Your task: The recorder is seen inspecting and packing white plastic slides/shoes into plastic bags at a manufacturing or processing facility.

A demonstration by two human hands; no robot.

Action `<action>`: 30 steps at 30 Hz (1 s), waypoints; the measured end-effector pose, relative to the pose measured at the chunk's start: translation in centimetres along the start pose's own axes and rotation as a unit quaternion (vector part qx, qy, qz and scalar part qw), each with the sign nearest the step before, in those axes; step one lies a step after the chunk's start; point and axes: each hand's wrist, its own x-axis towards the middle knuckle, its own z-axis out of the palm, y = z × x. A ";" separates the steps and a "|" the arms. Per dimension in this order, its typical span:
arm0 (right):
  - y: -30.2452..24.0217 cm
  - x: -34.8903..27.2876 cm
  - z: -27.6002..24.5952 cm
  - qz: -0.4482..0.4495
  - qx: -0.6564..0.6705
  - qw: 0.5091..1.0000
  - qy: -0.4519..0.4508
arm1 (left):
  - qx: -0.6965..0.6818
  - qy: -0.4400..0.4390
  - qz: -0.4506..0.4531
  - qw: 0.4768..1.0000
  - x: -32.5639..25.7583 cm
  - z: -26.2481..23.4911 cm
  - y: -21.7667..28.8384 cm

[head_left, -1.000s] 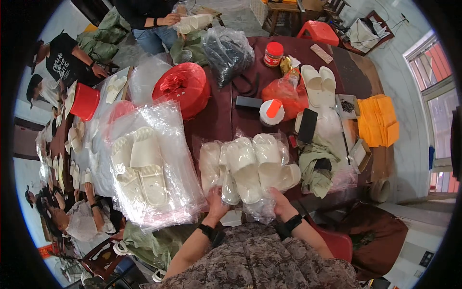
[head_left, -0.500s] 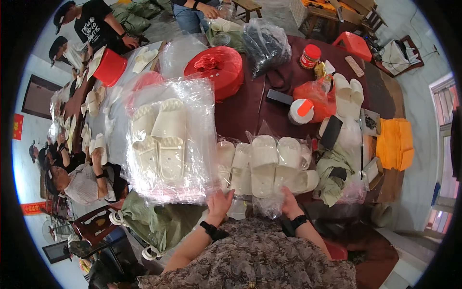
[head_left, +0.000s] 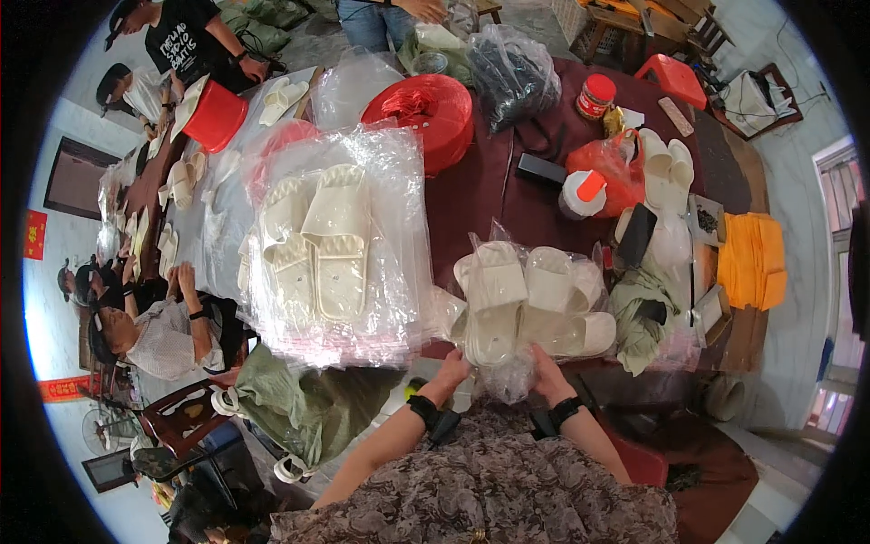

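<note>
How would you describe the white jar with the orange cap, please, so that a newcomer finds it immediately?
Start at the dark maroon table and go to the red-orange plastic bag toward its right side. The white plastic jar stands against that bag's left; unlike the red jar farther back, its body is white with an orange cap.

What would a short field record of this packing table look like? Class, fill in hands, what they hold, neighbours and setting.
left hand: grips the near edge of a clear bag of cream slippers
right hand: holds the same bag from its other side
beside the bag: stack of clear bags with a cream slipper pair on top
farther back: red plastic roll, red-lidded jar
surface: dark red table
others: people seated along the left side
</note>
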 end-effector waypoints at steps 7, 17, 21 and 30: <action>2.9 -0.4 -2.3 -0.008 0.100 0.993 -0.060 | 0.048 -0.217 0.008 0.975 -7.8 -0.8 5.9; 13.4 -13.3 2.4 -0.131 0.020 0.991 -0.024 | 0.212 -0.216 0.461 0.834 -14.6 -2.7 -3.4; 17.8 -16.5 0.7 -0.266 -0.352 0.897 -0.008 | 0.347 -0.309 0.425 0.777 -19.0 -5.5 -2.8; 19.3 -18.7 2.1 -0.304 -0.328 0.893 -0.051 | -0.084 -0.254 0.287 0.920 -23.1 -19.2 -13.7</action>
